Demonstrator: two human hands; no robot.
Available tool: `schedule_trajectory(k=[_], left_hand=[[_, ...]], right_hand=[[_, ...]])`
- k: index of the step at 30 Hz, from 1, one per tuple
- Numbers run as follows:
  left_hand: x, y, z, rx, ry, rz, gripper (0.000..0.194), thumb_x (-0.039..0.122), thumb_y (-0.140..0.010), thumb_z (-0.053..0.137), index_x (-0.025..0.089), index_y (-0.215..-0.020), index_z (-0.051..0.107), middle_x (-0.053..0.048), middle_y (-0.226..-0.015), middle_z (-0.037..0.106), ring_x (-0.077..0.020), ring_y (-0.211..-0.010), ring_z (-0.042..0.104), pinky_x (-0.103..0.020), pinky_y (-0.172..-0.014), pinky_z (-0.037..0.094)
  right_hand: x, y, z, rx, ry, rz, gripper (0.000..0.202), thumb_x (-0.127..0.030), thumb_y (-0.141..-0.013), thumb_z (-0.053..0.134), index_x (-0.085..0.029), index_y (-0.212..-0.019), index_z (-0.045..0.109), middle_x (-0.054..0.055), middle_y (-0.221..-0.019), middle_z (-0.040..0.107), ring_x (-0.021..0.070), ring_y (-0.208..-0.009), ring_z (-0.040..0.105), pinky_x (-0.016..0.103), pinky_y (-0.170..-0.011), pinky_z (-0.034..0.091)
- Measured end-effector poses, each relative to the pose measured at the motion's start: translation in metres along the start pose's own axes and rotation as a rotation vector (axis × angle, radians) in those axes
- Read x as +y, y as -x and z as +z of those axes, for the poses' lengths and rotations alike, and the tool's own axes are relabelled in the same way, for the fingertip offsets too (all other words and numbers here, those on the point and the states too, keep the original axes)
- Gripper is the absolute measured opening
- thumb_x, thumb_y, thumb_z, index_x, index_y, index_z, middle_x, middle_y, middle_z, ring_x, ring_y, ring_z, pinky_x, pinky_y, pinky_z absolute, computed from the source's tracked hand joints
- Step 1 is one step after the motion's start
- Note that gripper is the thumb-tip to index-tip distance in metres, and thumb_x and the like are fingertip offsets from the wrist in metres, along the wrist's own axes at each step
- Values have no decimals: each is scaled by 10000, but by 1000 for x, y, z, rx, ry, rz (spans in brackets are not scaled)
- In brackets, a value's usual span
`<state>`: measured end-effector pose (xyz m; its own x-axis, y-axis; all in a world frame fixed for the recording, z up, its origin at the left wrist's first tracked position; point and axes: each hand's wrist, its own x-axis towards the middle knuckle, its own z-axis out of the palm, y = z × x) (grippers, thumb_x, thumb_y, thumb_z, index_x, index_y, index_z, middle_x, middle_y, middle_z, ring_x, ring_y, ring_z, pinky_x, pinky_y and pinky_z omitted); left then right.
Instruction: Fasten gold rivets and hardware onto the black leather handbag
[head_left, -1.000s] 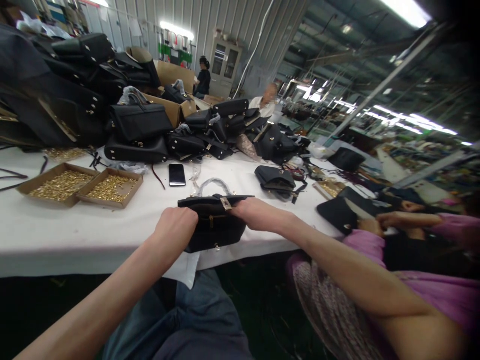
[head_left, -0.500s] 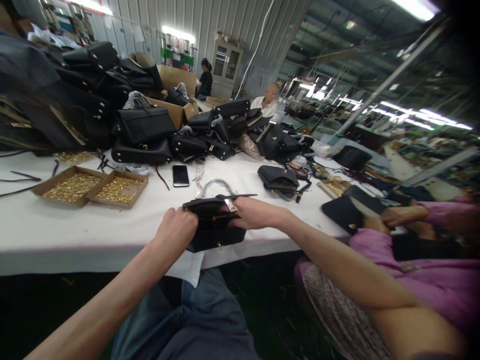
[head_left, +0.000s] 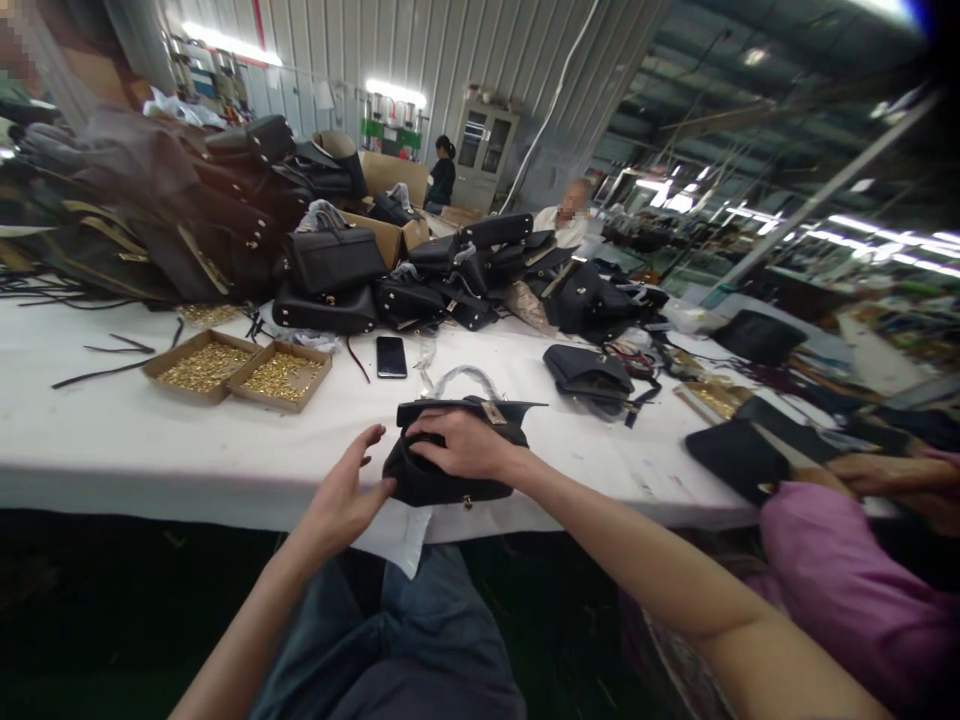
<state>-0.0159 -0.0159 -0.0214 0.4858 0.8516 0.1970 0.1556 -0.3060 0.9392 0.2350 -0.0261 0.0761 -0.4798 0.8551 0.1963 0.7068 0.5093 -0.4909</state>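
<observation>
On the white-draped counter (head_left: pixel 225 455), the black leather-look handbag (head_left: pixel 442 488) is unfastened, our left fingers (head_left: pixel 366 441) spread empty, our right fingers (head_left: pixel 429 426) bent inside, grip hidden.

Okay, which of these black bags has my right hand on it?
The handbag at the near edge of the table, flap raised, your right hand at its opening. The other bag farther right and the piled bags lie farther back, untouched.
</observation>
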Motion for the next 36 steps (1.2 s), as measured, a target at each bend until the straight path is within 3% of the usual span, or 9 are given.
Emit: schedule_trajectory(k=[5, 9, 13, 16, 19, 22, 26, 32, 36], left_hand=[[-19, 21, 34, -44, -17, 11, 1111, 225, -787, 899, 295, -1722, 303, -176, -1777, 371, -398, -1666, 335, -650, -1376, 285], [-19, 11, 45, -19, -34, 105, 1223, 155, -708, 940, 304, -1730, 285, -187, -1768, 363, -413, -1653, 344, -645, -1357, 319], [-25, 2, 47, -14, 36, 123, 1296, 189, -619, 1017, 306, -1706, 322, -185, -1686, 458, -427, -1575, 444, -619, -1298, 394], [-30, -4, 53, 64, 108, 125, 1216, 317, -594, 1066, 262, -1623, 421, -177, -1580, 549, -417, -1470, 536, -570, -1219, 455], [-29, -10, 57, 115, 131, 83, 959, 443, -648, 1051, 233, -1443, 556, -107, -1342, 673, -343, -1231, 655, -452, -1024, 529], [-22, -16, 57, 141, 96, 17, 762, 488, -661, 1044, 229, -1242, 626, -24, -1103, 699, -266, -1014, 665, -350, -845, 492], [-22, -21, 56, 147, 55, 11, 757, 495, -626, 1061, 234, -1200, 643, -7, -1067, 707, -256, -982, 663, -332, -814, 473], [-37, -20, 52, 65, -38, 58, 958, 514, -524, 1094, 235, -1332, 661, -79, -1233, 741, -345, -1131, 691, -409, -931, 524], [-39, -20, 51, 56, -44, 76, 1016, 481, -510, 1101, 232, -1382, 644, -97, -1281, 738, -362, -1172, 689, -421, -957, 535]], right_hand=[[-5, -6, 2, -88, 191, -50, 172, -195, -1048, 666, -156, -1173, 779, 121, -1140, 794, 265, -1059, 756, 389, -988, 593], [-5, -3, 4, -93, 238, -61, 166, -198, -1053, 642, -179, -1177, 751, 107, -1133, 778, 266, -1044, 745, 393, -969, 590], [-5, 4, 9, 12, 72, -30, 177, -155, -1048, 632, -207, -1182, 735, 84, -1161, 779, 249, -1087, 748, 390, -1021, 581], [-5, 9, 12, 103, -68, 12, 207, -126, -1025, 646, -229, -1172, 749, 56, -1167, 792, 234, -1116, 752, 374, -1038, 583], [-2, 15, 17, 180, -122, 73, 227, -148, -1012, 656, -252, -1179, 768, 43, -1183, 806, 237, -1121, 764, 364, -990, 616], [2, 21, 23, 254, -125, 105, 236, -180, -1011, 656, -263, -1194, 781, 50, -1205, 815, 255, -1130, 776, 372, -955, 646], [2, 20, 24, 312, -99, 109, 243, -174, -1007, 662, -268, -1194, 784, 45, -1183, 817, 256, -1118, 782, 399, -1013, 637], [-1, 5, 10, 21, -49, 7, 232, -169, -1024, 673, -259, -1208, 779, 48, -1185, 805, 252, -1127, 767, 409, -1047, 600], [0, 3, 9, -22, 51, -10, 246, -164, -1045, 634, -236, -1255, 740, 80, -1213, 794, 271, -1141, 759, 432, -1053, 591]])
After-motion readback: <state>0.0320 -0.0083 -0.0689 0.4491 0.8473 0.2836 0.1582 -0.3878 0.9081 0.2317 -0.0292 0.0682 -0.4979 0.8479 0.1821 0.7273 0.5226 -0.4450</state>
